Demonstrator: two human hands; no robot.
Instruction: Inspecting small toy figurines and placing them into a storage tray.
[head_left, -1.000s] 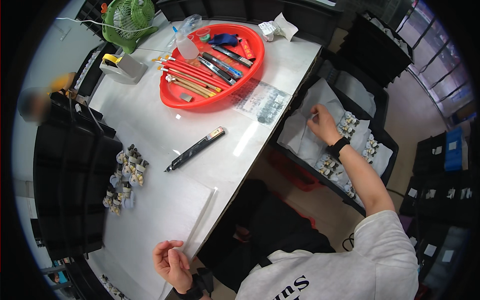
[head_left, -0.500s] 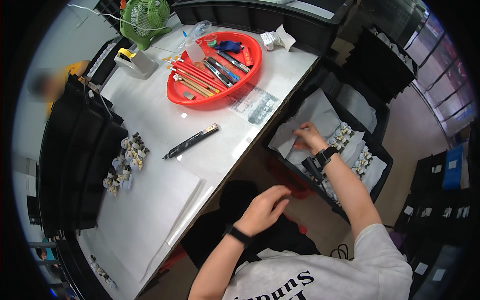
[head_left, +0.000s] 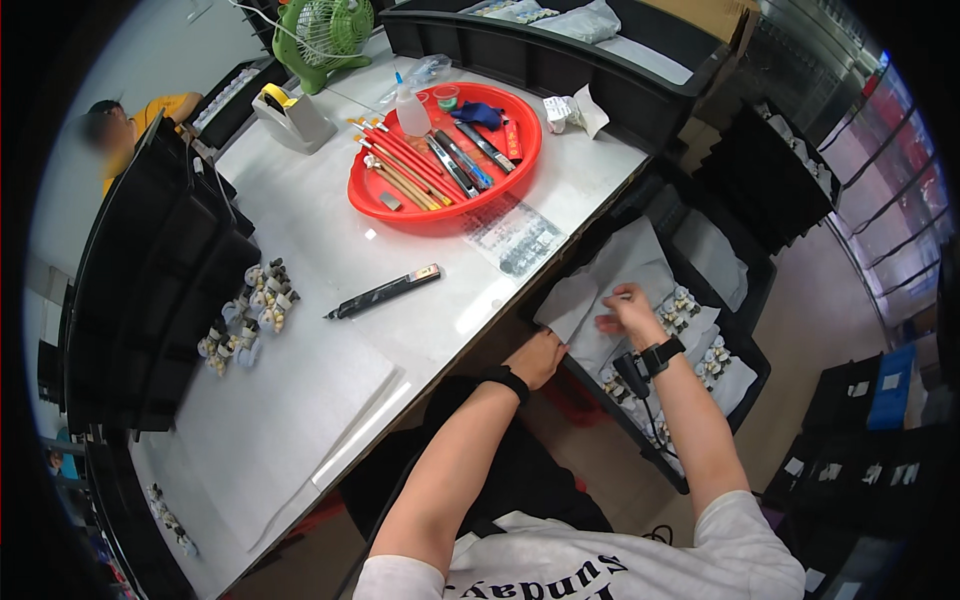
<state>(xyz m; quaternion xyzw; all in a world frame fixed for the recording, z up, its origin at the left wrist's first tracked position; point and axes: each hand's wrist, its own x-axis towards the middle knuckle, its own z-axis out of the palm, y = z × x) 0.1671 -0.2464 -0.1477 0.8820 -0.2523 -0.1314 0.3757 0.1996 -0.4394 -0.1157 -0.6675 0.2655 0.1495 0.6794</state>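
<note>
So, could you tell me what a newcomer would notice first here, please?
The round red tray of pencils and tools, far on the white table, draws the eye first. Next, both hands at the white sheets in the black bin beside the table: left hand gripping an edge, right hand flat on top.

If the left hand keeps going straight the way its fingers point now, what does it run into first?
The left hand points up and to the right, at the white sheet in the black bin. It already seems to touch that sheet's near edge. Beyond lies the right hand, though depth is hard to judge.
</note>
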